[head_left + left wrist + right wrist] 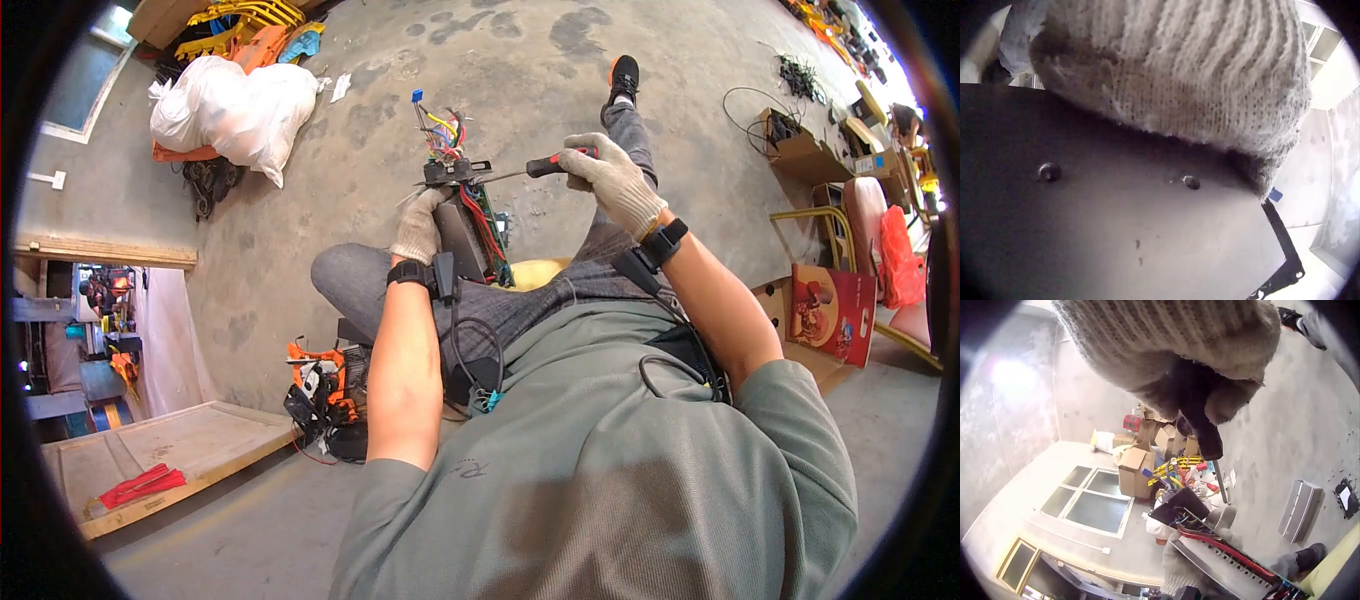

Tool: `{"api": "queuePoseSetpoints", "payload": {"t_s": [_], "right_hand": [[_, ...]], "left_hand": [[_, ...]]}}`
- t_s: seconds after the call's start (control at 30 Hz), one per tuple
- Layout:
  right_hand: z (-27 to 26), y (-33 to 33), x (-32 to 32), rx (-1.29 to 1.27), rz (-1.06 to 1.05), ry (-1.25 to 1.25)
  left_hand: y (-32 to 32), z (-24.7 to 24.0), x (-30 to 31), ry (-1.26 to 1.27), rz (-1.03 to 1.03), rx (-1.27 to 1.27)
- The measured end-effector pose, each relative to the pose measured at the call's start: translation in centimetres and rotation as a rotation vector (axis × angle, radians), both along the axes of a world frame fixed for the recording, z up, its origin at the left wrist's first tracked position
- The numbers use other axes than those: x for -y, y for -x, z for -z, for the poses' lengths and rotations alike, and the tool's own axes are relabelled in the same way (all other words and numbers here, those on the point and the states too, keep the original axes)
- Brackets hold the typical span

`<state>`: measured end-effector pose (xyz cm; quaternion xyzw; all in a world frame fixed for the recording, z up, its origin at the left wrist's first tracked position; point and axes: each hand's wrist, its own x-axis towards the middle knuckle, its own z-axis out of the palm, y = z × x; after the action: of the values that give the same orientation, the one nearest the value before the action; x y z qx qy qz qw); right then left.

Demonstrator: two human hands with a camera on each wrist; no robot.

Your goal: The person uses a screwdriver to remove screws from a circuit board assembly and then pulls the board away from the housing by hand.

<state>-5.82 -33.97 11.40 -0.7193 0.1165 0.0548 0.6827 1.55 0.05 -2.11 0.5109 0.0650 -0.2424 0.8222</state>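
Observation:
My gloved left hand (418, 226) grips the grey metal housing (461, 240) near its top end; in the left wrist view the glove (1179, 75) lies over the flat metal face (1116, 219). Red wires and a green board run along the housing's right side, and a black bracket (455, 172) with coloured wires sits at its top. My gloved right hand (617, 188) holds a screwdriver (545, 166) by its red and black handle, the shaft pointing left to the bracket. Whether the tip touches is unclear. In the right wrist view the shaft (1220, 481) is above the housing's end.
White sacks (240, 115) lie at the upper left. An orange and black machine (325, 390) is beside the left leg. A red printed carton (830, 315) and chair stand at the right. In the right wrist view a grey metal box (1300, 510) rests on the floor.

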Motion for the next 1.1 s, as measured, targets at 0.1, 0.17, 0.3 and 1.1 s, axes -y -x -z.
{"api": "queuePoseSetpoints", "payload": {"t_s": [0.1, 0.17, 0.3, 1.1], "right_hand": [[-0.7, 0.1, -0.6, -0.017, -0.054, -0.016], [-2.2, 0.5, -1.1, -0.050, -0.070, 0.012], [-1.9, 0.5, -1.5, -0.055, -0.077, 0.064], [-1.3, 0.7, -1.2, -0.018, -0.026, 0.266]], "left_hand": [[0.3, -0.8, 0.4, 0.064, 0.049, 0.014], [0.4, -1.4, 0.5, 0.073, 0.077, -0.041], [0.5, -2.2, 0.8, 0.062, 0.084, -0.101], [0.3, -1.2, 0.4, 0.032, 0.015, -0.083]]}}
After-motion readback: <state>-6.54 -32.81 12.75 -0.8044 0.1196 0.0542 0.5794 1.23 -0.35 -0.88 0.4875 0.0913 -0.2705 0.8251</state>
